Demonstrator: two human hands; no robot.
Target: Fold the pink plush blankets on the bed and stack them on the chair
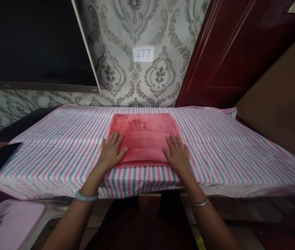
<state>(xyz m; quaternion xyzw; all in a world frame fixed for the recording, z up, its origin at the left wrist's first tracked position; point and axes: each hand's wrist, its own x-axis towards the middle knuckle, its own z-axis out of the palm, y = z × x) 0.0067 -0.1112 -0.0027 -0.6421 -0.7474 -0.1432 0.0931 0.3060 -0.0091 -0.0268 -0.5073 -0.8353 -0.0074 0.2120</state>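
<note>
A red, soft-looking folded cloth (pixel 144 140) lies flat on a striped cover near the front edge of the table. Darker smudges or pressed marks show on its upper left part. My left hand (pixel 111 149) rests on the cloth's left side, fingers spread and palm down. On the right side, my right hand (pixel 178 152) lies flat with its fingers apart. Neither hand grips anything. A pale bangle (pixel 87 196) circles my left wrist, and a thin silver bracelet (pixel 201 203) my right.
The pink, grey and white striped tablecloth (pixel 230 152) covers the table. A dark tablet-like object (pixel 0 159) lies at the left. A large screen (pixel 35 41) hangs behind it. A cardboard box (pixel 285 93) stands at the right, before a dark red door (pixel 230 48). A pink stool (pixel 19 222) is lower left.
</note>
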